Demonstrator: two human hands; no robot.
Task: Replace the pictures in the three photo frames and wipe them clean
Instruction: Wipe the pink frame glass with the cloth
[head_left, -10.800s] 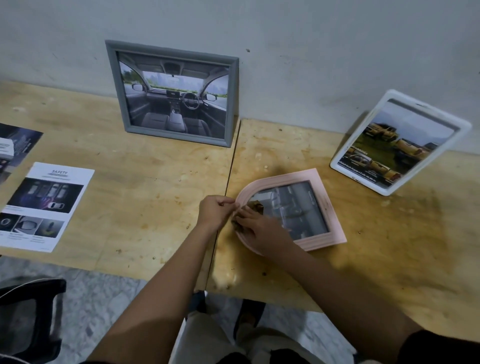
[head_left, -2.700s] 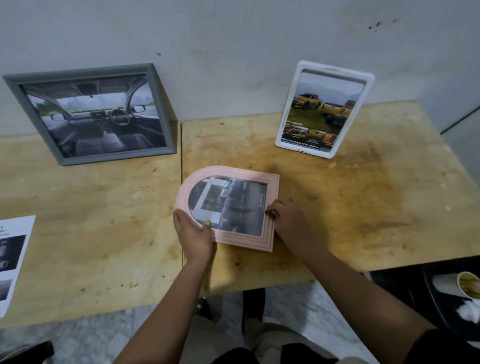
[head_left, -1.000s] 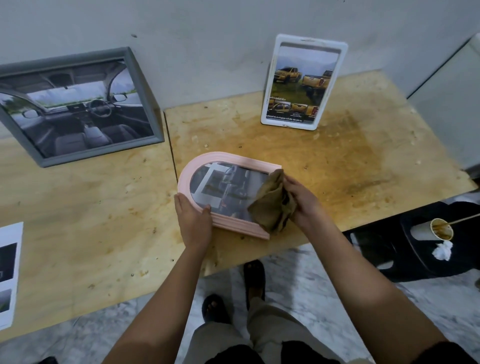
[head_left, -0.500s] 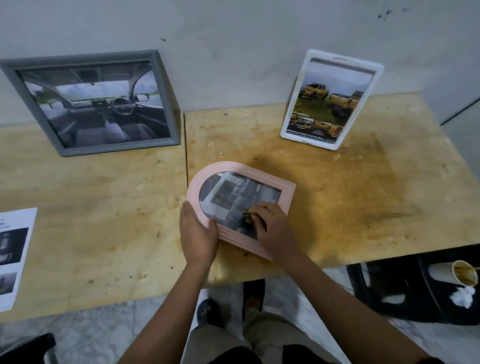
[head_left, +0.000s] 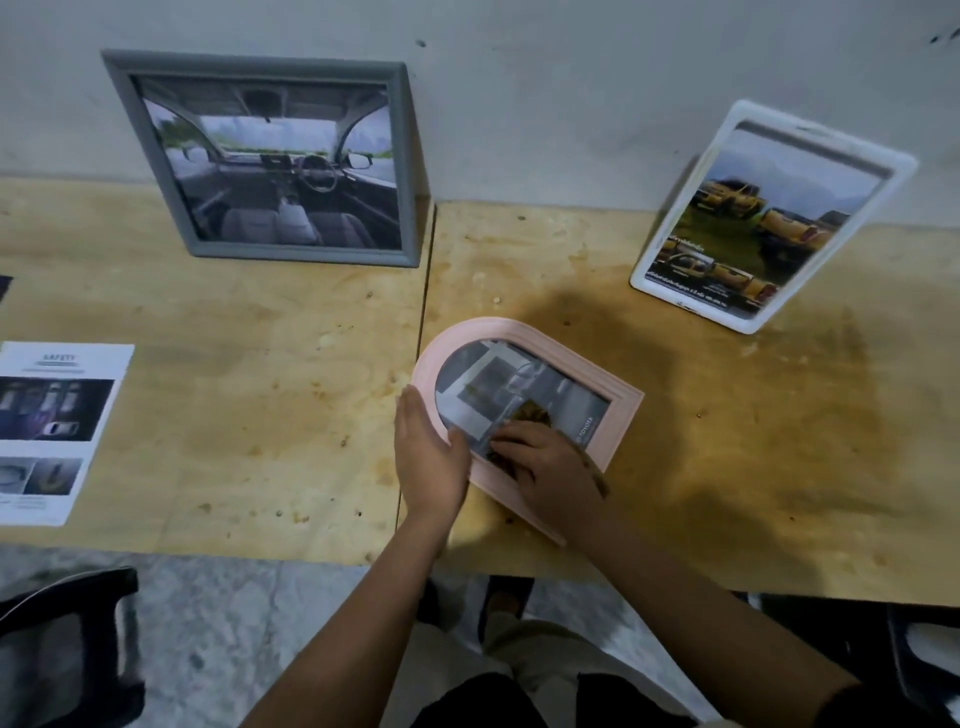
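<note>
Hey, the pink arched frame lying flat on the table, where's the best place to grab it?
Probably the pink frame by its straight short end, from the right. That edge is flat, bare and clear of both hands; the left hand rests on the curved end and the right hand presses a cloth on the glass.

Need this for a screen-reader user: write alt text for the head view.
A person's right hand presses a brown cloth on the glass of a pink arched photo frame lying flat on a plywood table, while the left hand rests on its edge. A grey frame and a white frame lean against the wall behind.
</note>
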